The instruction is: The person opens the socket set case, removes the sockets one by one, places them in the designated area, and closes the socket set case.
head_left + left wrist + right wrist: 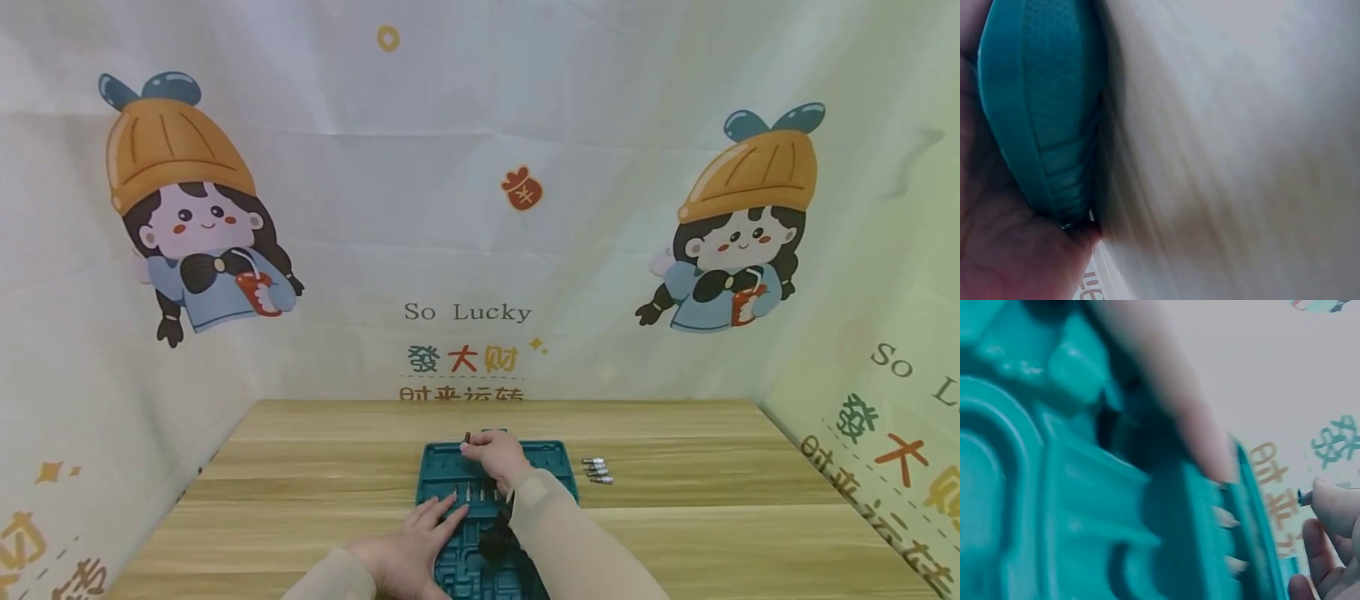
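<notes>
An opened teal tool case (555, 454) lies on the wooden table, with moulded recesses and a row of small metal bits (468, 492) standing across its middle. My right hand (498, 458) is above the far part of the case, pinching a small dark-tipped bit (467, 437) between thumb and fingers. The same pinch shows at the right edge of the right wrist view, the bit (1305, 497) pointing left. Spread over the case's left edge, my left hand (408, 542) rests with its fingers fairly straight. In the left wrist view its palm (1010, 256) touches the case's side (1054, 125).
Several small silver bits (597, 470) with dark ends lie on the table just right of the case. A dark round object (493, 543) is over the near part of the case, beneath my right forearm. Printed cloth (465, 250) hangs behind and beside the table.
</notes>
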{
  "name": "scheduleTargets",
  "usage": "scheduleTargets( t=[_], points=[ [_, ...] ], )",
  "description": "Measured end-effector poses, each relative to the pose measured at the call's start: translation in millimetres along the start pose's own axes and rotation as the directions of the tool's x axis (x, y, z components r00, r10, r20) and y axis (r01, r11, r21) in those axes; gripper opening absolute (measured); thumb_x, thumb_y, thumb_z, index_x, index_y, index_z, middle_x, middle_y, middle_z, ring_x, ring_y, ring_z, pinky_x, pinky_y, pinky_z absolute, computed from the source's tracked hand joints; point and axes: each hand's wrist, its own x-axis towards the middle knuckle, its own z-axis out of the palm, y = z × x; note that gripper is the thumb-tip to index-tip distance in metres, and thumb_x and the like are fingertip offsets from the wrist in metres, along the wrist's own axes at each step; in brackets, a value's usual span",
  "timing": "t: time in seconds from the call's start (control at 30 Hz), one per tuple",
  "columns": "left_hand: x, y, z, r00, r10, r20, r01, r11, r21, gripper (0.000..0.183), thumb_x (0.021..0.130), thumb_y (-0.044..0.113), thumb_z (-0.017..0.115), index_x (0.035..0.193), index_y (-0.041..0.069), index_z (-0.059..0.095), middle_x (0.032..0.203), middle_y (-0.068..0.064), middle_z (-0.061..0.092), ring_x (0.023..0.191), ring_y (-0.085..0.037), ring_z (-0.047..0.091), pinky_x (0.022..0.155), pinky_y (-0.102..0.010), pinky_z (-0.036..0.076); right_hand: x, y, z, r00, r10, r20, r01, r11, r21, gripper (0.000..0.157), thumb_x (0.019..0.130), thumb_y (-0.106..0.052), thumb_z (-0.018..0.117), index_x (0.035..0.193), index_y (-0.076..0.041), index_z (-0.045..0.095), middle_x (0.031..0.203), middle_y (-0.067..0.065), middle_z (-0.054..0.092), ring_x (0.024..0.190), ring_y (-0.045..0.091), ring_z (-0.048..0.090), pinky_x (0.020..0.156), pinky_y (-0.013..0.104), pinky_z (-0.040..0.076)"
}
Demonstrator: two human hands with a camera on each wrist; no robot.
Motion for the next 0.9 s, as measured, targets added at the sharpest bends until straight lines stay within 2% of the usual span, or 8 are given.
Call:
scheduleTargets(
  t=[0.1, 0.23, 0.4, 0.53, 0.73, 0.9],
  points=[
    [-0.5, 0.6, -0.4, 1.000, 0.009, -0.002, -0.009, 1.000, -0.006, 0.105, 0.077, 0.060, 0.072, 0.156, 0.022, 0.014, 0.161, -0.004, 0.005, 0.145, -0.034, 0.005, 0.104, -0.061, 0.029, -5.0, -2.4, -15.0, 0.996, -0.027, 0.084, 0.020, 0.997, 0.075, 0.032, 0.093, -0.019, 0.065, 0.118, 0.002, 0.065, 0.133, 0.021, 0.052, 0.124, 0.042, 0.046, 0.098, 0.059, 0.037],
    [-1.8, 2.9, -2.0, 1.000, 0.004, 0.000, -0.004, 1.000, -0.008, 0.105, 0.077, 0.059, 0.072, 0.156, 0.023, 0.014, 0.161, -0.004, 0.005, 0.145, -0.034, 0.005, 0.104, -0.060, 0.030, -12.8, -3.3, -38.6, 0.991, -0.050, 0.123, 0.043, 0.997, 0.061, 0.032, 0.094, -0.022, 0.064, 0.117, 0.001, 0.064, 0.131, 0.019, 0.054, 0.123, 0.041, 0.046, 0.097, 0.058, 0.037],
    [-1.1, 2.2, -2.4, 1.000, 0.004, 0.006, -0.004, 1.000, -0.028, 0.105, 0.077, 0.058, 0.073, 0.156, 0.022, 0.015, 0.161, -0.005, 0.006, 0.145, -0.035, 0.006, 0.104, -0.061, 0.029, -18.1, 1.4, -64.4, 0.993, -0.074, 0.089, 0.070, 0.997, 0.044, 0.021, 0.094, -0.018, 0.064, 0.104, 0.000, 0.066, 0.117, 0.014, 0.062, 0.112, 0.033, 0.056, 0.096, 0.056, 0.038],
    [-0.5, -0.4, -2.2, 1.000, 0.021, 0.004, -0.021, 0.999, -0.044, 0.107, 0.076, 0.060, 0.073, 0.156, 0.021, 0.014, 0.161, -0.007, 0.006, 0.145, -0.037, 0.005, 0.104, -0.062, 0.028, -22.6, 7.3, -86.5, 0.995, -0.071, 0.068, 0.067, 0.996, 0.055, 0.017, 0.095, -0.015, 0.061, 0.104, 0.000, 0.065, 0.106, 0.011, 0.068, 0.104, 0.030, 0.063, 0.099, 0.057, 0.037],
    [0.8, -6.4, -0.2, 0.999, 0.041, 0.002, -0.041, 0.996, -0.076, 0.108, 0.075, 0.063, 0.071, 0.156, 0.027, 0.011, 0.161, -0.005, 0.004, 0.145, -0.039, 0.003, 0.102, -0.065, 0.027, -31.3, 24.3, -123.7, 0.997, -0.063, 0.048, 0.061, 0.997, 0.043, 0.027, 0.097, -0.015, 0.059, 0.116, 0.003, 0.063, 0.116, 0.015, 0.064, 0.106, 0.029, 0.061, 0.099, 0.054, 0.039],
    [1.1, -7.0, 0.7, 0.999, 0.042, 0.010, -0.041, 0.995, -0.090, 0.108, 0.075, 0.065, 0.070, 0.156, 0.028, 0.010, 0.161, -0.005, 0.003, 0.145, -0.039, 0.002, 0.103, -0.066, 0.026, -39.7, 37.4, -148.9, 0.995, -0.076, 0.059, 0.075, 0.997, 0.018, 0.035, 0.097, -0.014, 0.058, 0.126, 0.005, 0.059, 0.125, 0.020, 0.059, 0.112, 0.034, 0.057, 0.097, 0.054, 0.040]
  ],
)
